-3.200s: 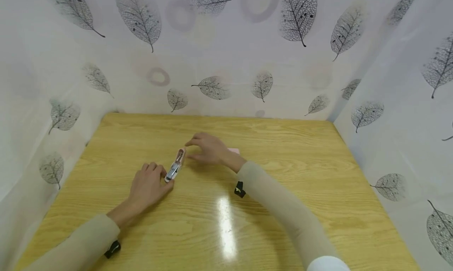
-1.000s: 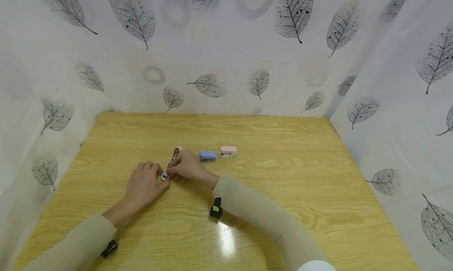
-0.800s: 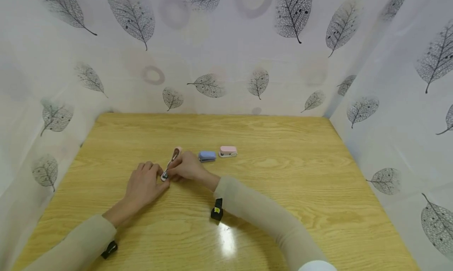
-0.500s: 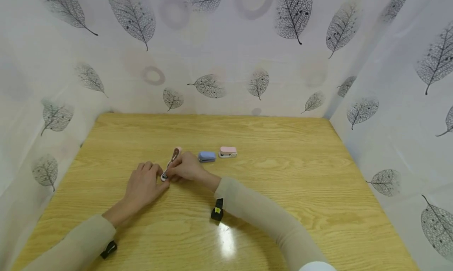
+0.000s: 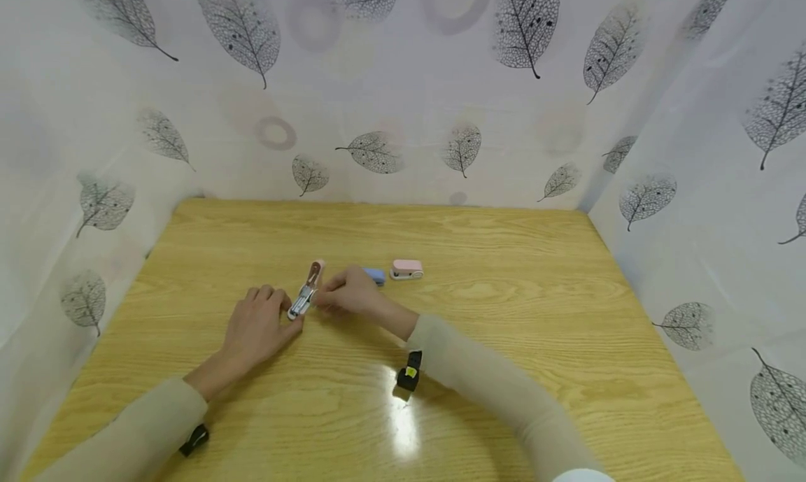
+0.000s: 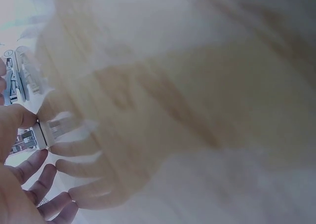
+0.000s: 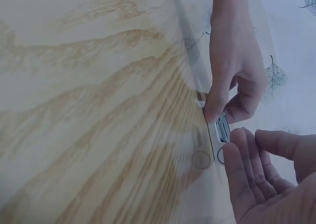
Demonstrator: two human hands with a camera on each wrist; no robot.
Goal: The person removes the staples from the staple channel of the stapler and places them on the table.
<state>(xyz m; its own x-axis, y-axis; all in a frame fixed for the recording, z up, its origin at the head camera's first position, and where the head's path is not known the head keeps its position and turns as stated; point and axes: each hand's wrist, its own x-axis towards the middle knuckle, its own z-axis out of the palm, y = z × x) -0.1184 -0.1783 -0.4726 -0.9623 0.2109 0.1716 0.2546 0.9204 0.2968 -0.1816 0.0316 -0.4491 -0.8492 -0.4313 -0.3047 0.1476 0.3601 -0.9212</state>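
A pink and white mini stapler (image 5: 305, 296) lies opened out on the table, its metal channel showing. My left hand (image 5: 257, 327) pinches the near end of it between thumb and forefinger, which the right wrist view confirms around the stapler (image 7: 223, 130). Just to the right of the stapler is my right hand (image 5: 355, 296), fingertips close to its side. In the right wrist view the right hand's fingers (image 7: 247, 167) are extended with the thumb near them, and I see nothing between them. A blue mini stapler (image 5: 376, 276) is partly hidden behind the right hand.
A second pink and white mini stapler (image 5: 406, 269) lies to the right of the blue one. The wooden table (image 5: 504, 314) is bordered at back and sides by a leaf-patterned sheet (image 5: 403, 104). Black wrist cameras (image 5: 409, 372) hang below both sleeves.
My right hand reached the opened stapler and worked at its channel, then drew back a little to the right, partly covering the blue stapler. My left hand has kept its hold.
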